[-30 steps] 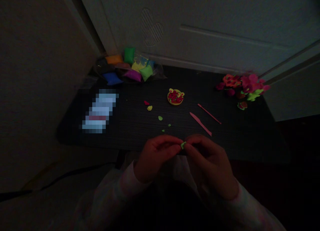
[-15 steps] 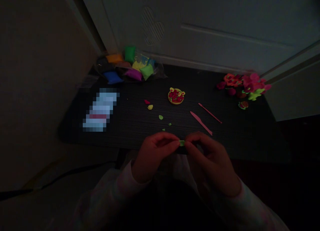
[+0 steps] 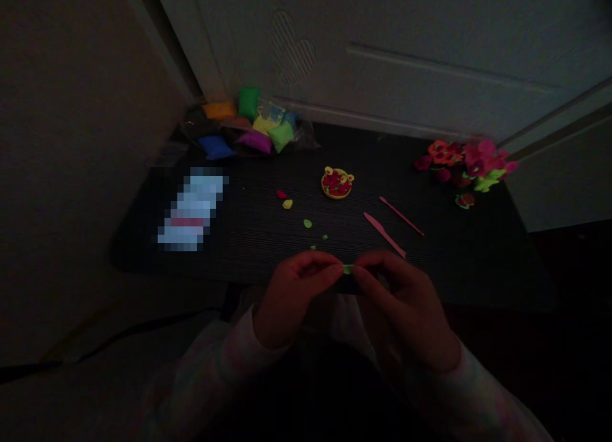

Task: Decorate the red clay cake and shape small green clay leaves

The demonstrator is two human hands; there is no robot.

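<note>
Over the last second the green piece [image 3: 348, 270] has gone from tilted and bent to lying level between the hands, which suggests that it is being straightened or shaped. The left hand [image 3: 291, 298] pinches one end in its fingertip grip, the right hand [image 3: 408, 308] the other, at the front edge of the table [image 3: 268, 250]. Behind them, a green leaf shape [image 3: 307, 224] lies flat.

Near the middle of the table, a yellow-rimmed bowl [image 3: 335, 198] holds red pieces [image 3: 333, 183], with yellow-and-red pieces [image 3: 328, 172] at its rim. At the back left corner, a clear bag [image 3: 306, 137] contains coloured packets, among them orange [image 3: 219, 110], purple [image 3: 257, 141] and blue [image 3: 216, 147].
</note>
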